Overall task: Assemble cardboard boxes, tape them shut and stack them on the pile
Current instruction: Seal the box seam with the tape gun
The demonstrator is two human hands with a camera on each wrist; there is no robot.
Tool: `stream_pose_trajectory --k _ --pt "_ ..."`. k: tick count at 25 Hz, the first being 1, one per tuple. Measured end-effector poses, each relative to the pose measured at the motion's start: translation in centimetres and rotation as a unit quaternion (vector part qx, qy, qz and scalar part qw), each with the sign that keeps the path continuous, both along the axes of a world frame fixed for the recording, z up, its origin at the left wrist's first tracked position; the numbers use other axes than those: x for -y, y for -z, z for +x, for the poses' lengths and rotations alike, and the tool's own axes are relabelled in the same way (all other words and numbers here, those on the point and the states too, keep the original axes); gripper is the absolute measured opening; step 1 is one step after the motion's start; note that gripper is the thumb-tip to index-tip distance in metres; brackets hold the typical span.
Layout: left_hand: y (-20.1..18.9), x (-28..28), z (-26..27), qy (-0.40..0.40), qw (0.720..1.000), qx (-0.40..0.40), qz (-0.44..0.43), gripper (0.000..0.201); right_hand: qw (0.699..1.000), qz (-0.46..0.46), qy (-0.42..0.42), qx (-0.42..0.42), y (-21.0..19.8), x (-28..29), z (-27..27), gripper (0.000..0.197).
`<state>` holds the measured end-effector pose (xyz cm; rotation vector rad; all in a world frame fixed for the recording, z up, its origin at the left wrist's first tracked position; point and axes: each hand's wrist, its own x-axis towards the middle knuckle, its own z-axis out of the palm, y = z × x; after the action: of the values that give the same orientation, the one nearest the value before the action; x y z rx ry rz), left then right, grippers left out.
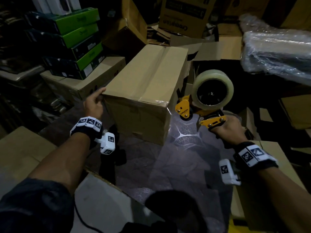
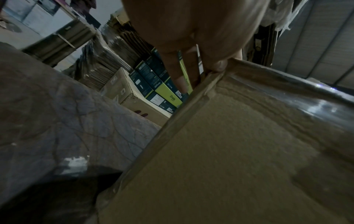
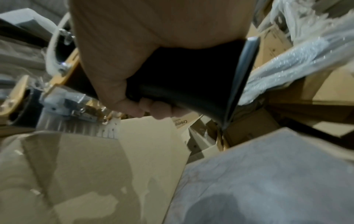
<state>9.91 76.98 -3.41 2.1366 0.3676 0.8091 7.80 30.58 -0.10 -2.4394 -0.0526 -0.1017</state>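
The left hand (image 1: pixel 94 101) is gripping the near left top corner of the taped brown cardboard box (image 1: pixel 144 91) on the floor; the right hand (image 1: pixel 227 128) is clenching the yellow tape dispenser (image 1: pixel 202 106) just right of it. Cartons are crowding around, green-and-black boxes (image 1: pixel 75 39) stacked left.

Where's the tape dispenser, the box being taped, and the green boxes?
tape dispenser (image 1: pixel 183 108), head view, yellow side plate.
cardboard box (image 1: pixel 151 76), head view, taped top face.
green boxes (image 1: pixel 79 22), head view, top box's green side.
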Motion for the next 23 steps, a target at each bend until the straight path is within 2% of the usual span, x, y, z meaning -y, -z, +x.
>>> stream_pose_trajectory --k 4,8,10,12,14,15,16,18,19,20,23 --pt "-1.7 -0.6 0.4 -0.009 1.000 -0.002 -0.014 0.057 1.000 0.019 -0.001 -0.013 1.9 -2.1 -1.0 0.017" --pt "-1.6 0.1 0.6 -0.036 0.997 -0.001 -0.072 0.052 0.999 0.031 0.022 -0.037 2.4 -3.9 -2.3 0.014" --pt "-1.2 0.9 0.5 -0.032 0.998 -0.005 -0.051 0.058 0.998 0.043 0.035 -0.030 2.6 -4.2 -2.8 0.014" --pt "-0.6 2.5 -0.8 -0.070 0.997 -0.035 0.011 0.071 0.998 0.049 0.036 -0.023 2.8 -4.3 -3.2 0.014" --pt "0.3 5.7 -3.3 -0.074 0.993 -0.014 0.089 0.079 0.997 0.055 0.035 -0.028 2.8 -4.4 -3.6 0.015" --pt "0.7 7.7 -4.9 -0.031 0.989 0.019 0.143 0.081 0.997 0.060 0.034 -0.034 2.7 -4.4 -3.7 0.016" --pt "1.4 9.9 -6.6 0.046 0.976 0.054 0.207 0.082 0.997 0.064 0.032 -0.035 2.6 -4.4 -3.8 0.016" --pt "2.0 14.3 -8.9 0.182 0.919 0.089 0.339 0.088 0.997 0.066 0.026 -0.030 2.4 -4.3 -3.6 0.019" --pt "1.8 16.4 -9.1 0.213 0.894 0.080 0.387 0.094 0.997 0.067 0.020 -0.030 2.4 -4.2 -3.3 0.022" --pt "1.4 18.4 -9.2 0.212 0.881 0.057 0.418 0.102 0.997 0.069 0.014 -0.034 2.4 -4.1 -3.0 0.023" --pt "-0.2 22.3 -8.8 0.137 0.886 -0.005 0.444 0.112 0.997 0.067 0.001 -0.030 2.3 -3.6 -3.0 0.017"
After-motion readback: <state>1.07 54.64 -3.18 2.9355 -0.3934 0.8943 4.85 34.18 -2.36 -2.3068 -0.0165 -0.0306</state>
